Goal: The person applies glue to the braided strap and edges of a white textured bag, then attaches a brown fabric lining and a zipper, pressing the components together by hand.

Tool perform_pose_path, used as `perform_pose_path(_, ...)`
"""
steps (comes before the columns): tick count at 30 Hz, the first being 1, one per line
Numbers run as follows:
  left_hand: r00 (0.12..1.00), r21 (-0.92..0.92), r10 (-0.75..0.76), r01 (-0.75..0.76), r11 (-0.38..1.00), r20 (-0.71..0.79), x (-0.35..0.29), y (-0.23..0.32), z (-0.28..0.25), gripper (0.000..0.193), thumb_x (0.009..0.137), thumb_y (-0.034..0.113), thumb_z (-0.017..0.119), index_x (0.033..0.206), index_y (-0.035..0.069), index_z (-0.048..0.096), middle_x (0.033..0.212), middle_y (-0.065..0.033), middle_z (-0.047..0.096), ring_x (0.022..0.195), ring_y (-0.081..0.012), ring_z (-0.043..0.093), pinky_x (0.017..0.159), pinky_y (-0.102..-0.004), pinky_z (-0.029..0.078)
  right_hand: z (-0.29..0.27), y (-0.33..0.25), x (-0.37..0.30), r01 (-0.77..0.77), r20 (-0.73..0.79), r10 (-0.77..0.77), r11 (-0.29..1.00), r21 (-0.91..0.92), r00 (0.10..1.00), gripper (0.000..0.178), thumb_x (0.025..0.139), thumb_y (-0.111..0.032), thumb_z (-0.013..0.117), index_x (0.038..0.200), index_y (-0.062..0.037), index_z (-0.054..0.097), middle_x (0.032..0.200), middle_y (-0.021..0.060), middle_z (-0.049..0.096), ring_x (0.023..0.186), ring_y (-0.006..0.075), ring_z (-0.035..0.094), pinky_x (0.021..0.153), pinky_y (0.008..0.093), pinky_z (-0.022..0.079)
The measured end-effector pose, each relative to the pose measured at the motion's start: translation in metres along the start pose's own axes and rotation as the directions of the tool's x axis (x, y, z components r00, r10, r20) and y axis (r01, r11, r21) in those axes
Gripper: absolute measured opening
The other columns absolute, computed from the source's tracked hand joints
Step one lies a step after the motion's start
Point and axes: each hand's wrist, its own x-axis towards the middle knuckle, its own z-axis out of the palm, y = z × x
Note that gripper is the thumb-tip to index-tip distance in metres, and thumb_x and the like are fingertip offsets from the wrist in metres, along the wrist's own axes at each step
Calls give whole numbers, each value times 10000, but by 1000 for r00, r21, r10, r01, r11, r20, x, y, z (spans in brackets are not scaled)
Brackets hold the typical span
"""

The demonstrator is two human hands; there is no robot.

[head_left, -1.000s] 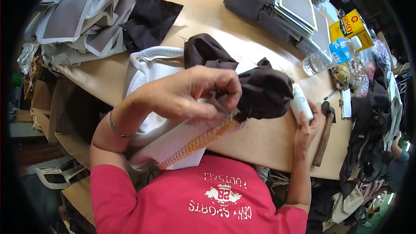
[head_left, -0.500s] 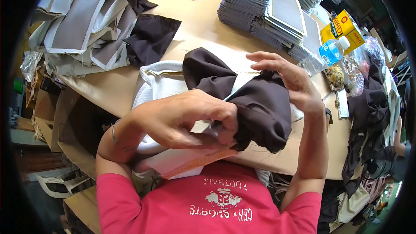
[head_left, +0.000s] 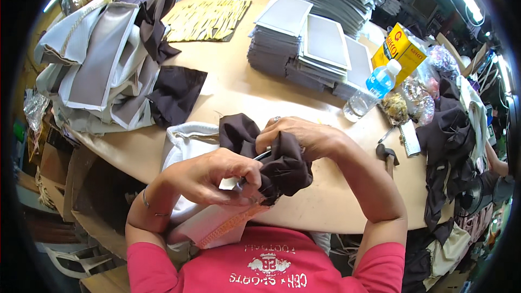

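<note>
Moved inward, the right hand [head_left: 298, 135] gripped dark cloth [head_left: 290, 165] while the left hand [head_left: 214, 179] pinched the white piece [head_left: 190, 230], apparently gathering, which called for steady tension next.

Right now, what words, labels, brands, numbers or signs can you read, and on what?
Wording and brands not copied; print shows on:
Red shirt: white letters and a number, upside down in view.
Yellow container: bold print, partly legible.
Clear bottle: blue label, white marks too small to read.
White strip: any marks too small to read.
</note>
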Motion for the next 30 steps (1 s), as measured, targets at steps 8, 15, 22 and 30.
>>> perform_pose_path(8,959,333,264,-217,918,-103,17,51,-47,208,688,-3,635,842,10,495,790,-37,505,710,-111,505,655,-253,408,-44,-27,-22,85,-708,181,942,323,683,239,714,48,501,939,-21,538,767,74,575,720,115,515,686,242,422)
perform_pose_path(15,903,753,342,-34,657,-258,16,101,-69,185,771,120,522,925,20,495,1053,-148,498,995,-225,468,888,-333,329,-71,-50,-32,-2,-414,499,640,768,762,223,707,-29,529,927,1,509,773,43,534,669,66,497,592,178,413)
perform_pose_path(22,812,965,524,247,90,-257,2,76,50,199,690,143,572,879,98,532,948,-86,528,823,-223,492,757,-336,365,-54,-56,11,333,-451,457,317,888,767,271,755,-31,541,1005,-23,436,798,94,536,684,117,547,571,201,456)
perform_pose_path(30,646,882,717,461,-95,-261,23,33,18,405,662,257,672,986,83,503,1000,-77,501,955,-269,464,834,-384,310,-56,-45,1,526,-581,355,246,814,732,171,813,-48,443,978,-5,437,895,99,540,740,149,581,658,257,503)
